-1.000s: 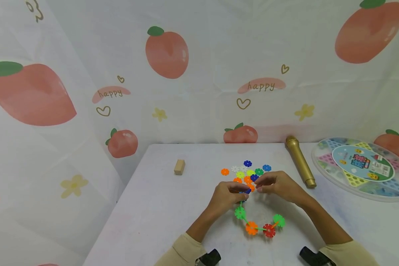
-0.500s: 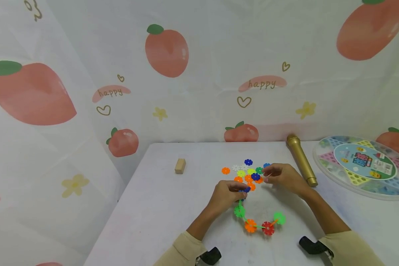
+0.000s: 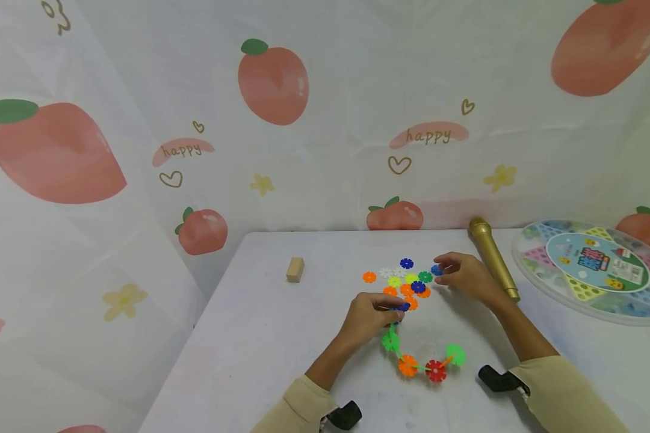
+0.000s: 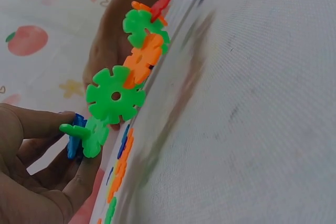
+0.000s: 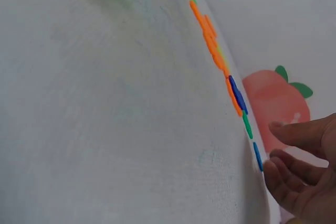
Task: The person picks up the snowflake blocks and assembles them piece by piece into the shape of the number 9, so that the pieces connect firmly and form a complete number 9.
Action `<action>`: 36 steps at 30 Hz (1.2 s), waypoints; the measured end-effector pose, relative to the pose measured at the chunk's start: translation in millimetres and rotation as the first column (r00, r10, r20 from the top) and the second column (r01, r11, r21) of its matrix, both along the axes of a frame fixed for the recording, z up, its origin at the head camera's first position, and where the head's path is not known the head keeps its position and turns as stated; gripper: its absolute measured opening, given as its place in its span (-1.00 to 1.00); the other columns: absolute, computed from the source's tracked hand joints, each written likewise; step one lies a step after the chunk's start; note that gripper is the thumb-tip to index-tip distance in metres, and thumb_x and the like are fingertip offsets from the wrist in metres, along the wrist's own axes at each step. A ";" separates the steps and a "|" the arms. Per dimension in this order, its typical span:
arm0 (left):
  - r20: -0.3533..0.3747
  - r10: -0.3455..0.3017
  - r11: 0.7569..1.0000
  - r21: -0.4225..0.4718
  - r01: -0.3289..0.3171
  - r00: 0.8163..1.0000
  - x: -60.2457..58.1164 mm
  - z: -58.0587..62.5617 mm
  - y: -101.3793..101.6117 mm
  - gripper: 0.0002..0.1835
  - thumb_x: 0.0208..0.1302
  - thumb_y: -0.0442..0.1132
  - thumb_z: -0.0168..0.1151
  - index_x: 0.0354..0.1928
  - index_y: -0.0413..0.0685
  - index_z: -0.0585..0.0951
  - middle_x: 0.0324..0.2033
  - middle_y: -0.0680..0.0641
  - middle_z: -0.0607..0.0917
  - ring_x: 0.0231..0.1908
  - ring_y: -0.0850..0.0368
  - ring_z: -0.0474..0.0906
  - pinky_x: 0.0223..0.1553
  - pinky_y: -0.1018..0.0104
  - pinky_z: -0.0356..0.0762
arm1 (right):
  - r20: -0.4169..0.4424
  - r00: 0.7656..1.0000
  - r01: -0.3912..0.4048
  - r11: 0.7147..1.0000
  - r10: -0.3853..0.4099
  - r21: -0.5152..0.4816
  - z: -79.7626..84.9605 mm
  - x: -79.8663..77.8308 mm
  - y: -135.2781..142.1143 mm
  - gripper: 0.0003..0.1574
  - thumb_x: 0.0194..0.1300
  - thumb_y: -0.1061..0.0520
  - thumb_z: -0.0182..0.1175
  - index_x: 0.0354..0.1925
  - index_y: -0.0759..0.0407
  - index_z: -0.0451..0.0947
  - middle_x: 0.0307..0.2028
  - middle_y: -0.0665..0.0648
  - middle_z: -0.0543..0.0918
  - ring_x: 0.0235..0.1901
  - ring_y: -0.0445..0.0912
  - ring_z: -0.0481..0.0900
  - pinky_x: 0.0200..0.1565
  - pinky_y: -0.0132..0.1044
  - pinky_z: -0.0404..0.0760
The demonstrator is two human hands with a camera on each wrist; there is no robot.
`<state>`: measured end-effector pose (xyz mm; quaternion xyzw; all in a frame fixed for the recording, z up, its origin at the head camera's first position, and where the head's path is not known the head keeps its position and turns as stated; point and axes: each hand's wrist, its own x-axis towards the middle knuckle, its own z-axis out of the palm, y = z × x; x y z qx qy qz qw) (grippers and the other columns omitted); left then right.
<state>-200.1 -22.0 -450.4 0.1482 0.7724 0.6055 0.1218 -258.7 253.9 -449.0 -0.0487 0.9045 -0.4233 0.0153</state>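
Observation:
My left hand (image 3: 364,319) pinches a blue snowflake disc (image 4: 74,144) between thumb and fingers. From it hangs a curved chain of interlocked notched discs, with green (image 3: 391,341), orange (image 3: 408,365) and red (image 3: 436,371) ones showing and a bright green disc (image 3: 455,355) at the far end. To the right, my right hand (image 3: 468,278) reaches over the table, thumb and fingers spread apart. Its fingertips are right at a lighter blue disc (image 5: 258,157) lying flat at the right edge of the loose discs.
Several loose discs, including orange (image 3: 369,277), dark blue (image 3: 418,287) and green (image 3: 425,276) ones, lie beyond my left hand. A wooden block (image 3: 295,270) sits at the back left. At the right are a gold microphone (image 3: 493,257) and a round game board (image 3: 536,288).
My right hand has moved away from the left hand, back and to the right, to the lighter blue disc. The left hand stays nearly still with the chain.

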 end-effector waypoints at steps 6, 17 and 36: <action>0.013 0.000 1.000 0.006 0.000 1.000 -0.8 0.8 -0.7 -0.86 0.34 -0.27 0.48 -0.09 -0.03 0.86 -0.22 0.07 0.86 -0.28 0.28 0.74 -0.22 0.44 0.72 | 0.002 1.000 0.000 1.000 0.000 0.012 -0.5 -5.7 2.0 -0.39 0.35 0.17 0.45 0.27 0.40 0.58 0.16 0.46 0.67 0.08 0.29 0.67 -0.02 -0.11 0.77; 0.014 0.003 1.000 0.001 -0.003 1.000 -0.3 2.9 -1.2 -0.86 0.35 -0.26 0.48 -0.09 -0.02 0.87 -0.23 0.07 0.86 -0.28 0.28 0.74 -0.23 0.45 0.70 | 0.011 1.000 -0.022 0.997 0.021 0.068 -1.0 -14.5 0.6 -0.50 0.33 0.23 0.43 0.19 0.40 0.63 0.05 0.42 0.69 -0.10 0.14 0.64 -0.10 -0.18 0.69; 0.018 0.007 1.000 -0.005 -0.007 1.000 0.8 0.3 -1.1 -0.87 0.34 -0.24 0.49 -0.11 -0.01 0.87 -0.25 0.07 0.87 -0.28 0.29 0.73 -0.23 0.44 0.70 | 0.012 1.000 -0.008 0.987 0.006 0.160 0.9 -5.9 2.6 -0.71 0.32 0.12 0.47 -0.13 0.34 0.79 -0.27 0.18 0.78 -0.27 0.01 0.58 -0.22 -0.23 0.52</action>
